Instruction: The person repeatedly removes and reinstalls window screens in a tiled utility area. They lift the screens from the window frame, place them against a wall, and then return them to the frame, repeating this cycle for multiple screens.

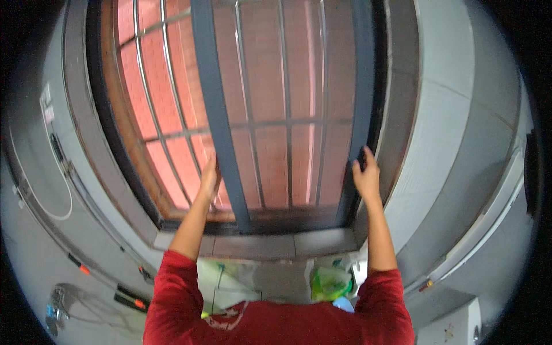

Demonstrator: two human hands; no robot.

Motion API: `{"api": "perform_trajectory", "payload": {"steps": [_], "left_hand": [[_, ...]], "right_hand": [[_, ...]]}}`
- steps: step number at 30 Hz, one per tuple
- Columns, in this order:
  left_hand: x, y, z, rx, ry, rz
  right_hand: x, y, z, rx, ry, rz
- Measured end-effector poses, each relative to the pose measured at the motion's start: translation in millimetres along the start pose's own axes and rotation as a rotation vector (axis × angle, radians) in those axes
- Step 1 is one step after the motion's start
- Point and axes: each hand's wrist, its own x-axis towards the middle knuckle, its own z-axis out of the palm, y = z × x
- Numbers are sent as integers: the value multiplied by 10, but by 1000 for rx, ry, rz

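In front of me stands a window with a sliding screen panel (270, 167) in a blue-grey frame. My left hand (210, 179) is against the left upright of that panel, fingers stretched upward along its edge; part of the hand is turned out of sight. At the panel's right upright, my right hand (367, 177) is raised with thumb and forefinger apart, touching or very near the frame. Neither hand shows a loose object in it. Metal bars (164, 109) cross the opening behind the screen, with a reddish brick wall (155, 69) beyond them.
A tiled sill (253, 247) runs below the window. Under it are a green plastic bag or basket (330, 282) and a light blue item (343, 303). Tools with orange parts (138, 302) and a looped white cable (72, 201) hang on the left wall.
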Motion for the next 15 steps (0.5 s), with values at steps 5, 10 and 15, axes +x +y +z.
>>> {"api": "perform_trajectory", "payload": {"steps": [5, 10, 15], "left_hand": [[-50, 54, 63, -106, 10, -99], [-97, 76, 134, 108, 54, -86], [-46, 51, 55, 221, 120, -103]], "right_hand": [[62, 130, -120, -55, -33, 114], [-203, 213, -301, 78, -141, 164], [-562, 87, -704, 323, -370, 240]]}}
